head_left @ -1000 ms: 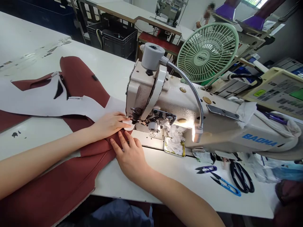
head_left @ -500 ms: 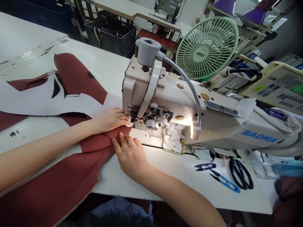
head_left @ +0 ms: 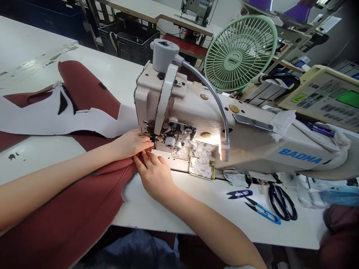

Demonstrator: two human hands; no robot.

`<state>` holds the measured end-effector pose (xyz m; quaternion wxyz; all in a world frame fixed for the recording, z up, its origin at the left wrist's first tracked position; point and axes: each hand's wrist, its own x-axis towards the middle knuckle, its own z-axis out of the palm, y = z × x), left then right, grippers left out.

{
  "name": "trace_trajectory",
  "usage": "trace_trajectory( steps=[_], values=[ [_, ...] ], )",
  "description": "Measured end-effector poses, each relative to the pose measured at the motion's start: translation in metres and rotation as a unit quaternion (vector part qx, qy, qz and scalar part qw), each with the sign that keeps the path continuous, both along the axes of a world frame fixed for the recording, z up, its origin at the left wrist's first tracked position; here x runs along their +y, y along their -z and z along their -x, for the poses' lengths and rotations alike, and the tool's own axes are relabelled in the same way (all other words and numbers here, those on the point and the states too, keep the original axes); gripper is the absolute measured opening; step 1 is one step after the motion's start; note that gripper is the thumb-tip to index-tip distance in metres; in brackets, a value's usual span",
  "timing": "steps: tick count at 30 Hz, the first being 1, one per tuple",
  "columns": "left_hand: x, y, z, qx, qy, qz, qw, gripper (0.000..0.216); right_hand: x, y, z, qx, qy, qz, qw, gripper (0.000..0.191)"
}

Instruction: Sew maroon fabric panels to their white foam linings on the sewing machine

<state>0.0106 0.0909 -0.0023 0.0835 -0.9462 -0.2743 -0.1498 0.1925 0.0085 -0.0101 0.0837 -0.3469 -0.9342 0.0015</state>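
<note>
Maroon fabric point(head_left: 92, 198) with pale cut edges lies bunched in folds, running up to the needle area of a sewing machine point(head_left: 196, 108). My left hand point(head_left: 129, 145) presses on the fabric, its fingers closed together close beside the presser foot, which is mostly hidden. Just below it, my right hand point(head_left: 155, 173) holds the fabric's near edge with bent fingers, the tips almost touching my left hand. A white layer point(head_left: 92, 123) joined to maroon pieces spreads over the table to the left. The seam under the needle is hidden.
A small tray point(head_left: 202, 169) of white scraps sits by the machine bed. On the right lie purple thread snips point(head_left: 239, 194), blue snips point(head_left: 263, 212) and black-handled scissors point(head_left: 282, 203). A green fan point(head_left: 239, 54) and control panel point(head_left: 325, 99) stand behind the machine.
Both hands stay close to the needle, and the fabric between them has bunched and drawn in toward it. A white piece by my left fingertips no longer shows. The view has shifted slightly.
</note>
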Motion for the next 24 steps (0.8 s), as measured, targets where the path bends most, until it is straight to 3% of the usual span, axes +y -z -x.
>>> trace_trajectory(
  steps=[6, 13, 16, 19, 24],
  values=[
    [-0.009, 0.002, -0.010, -0.031, -0.049, 0.002, 0.998, 0.029, 0.004, -0.002, -0.001, 0.003, 0.013, 0.021, 1.000, 0.043],
    [0.016, -0.015, 0.022, 0.007, -0.034, 0.079, 0.996, 0.031, -0.001, 0.000, 0.000, -0.013, 0.003, -0.017, 1.000, 0.042],
    [0.019, -0.025, 0.028, 0.047, 0.010, 0.101, 0.994, 0.034, -0.005, -0.001, 0.001, -0.002, -0.005, -0.021, 1.000, 0.042],
    [0.015, -0.028, 0.022, 0.076, 0.029, 0.073, 0.994, 0.034, -0.003, -0.002, 0.001, -0.002, 0.005, -0.005, 1.000, 0.043],
    [0.002, -0.025, 0.002, 0.106, -0.017, 0.050, 0.993, 0.028, 0.005, 0.000, 0.000, 0.010, 0.014, 0.005, 1.000, 0.045]
  ],
)
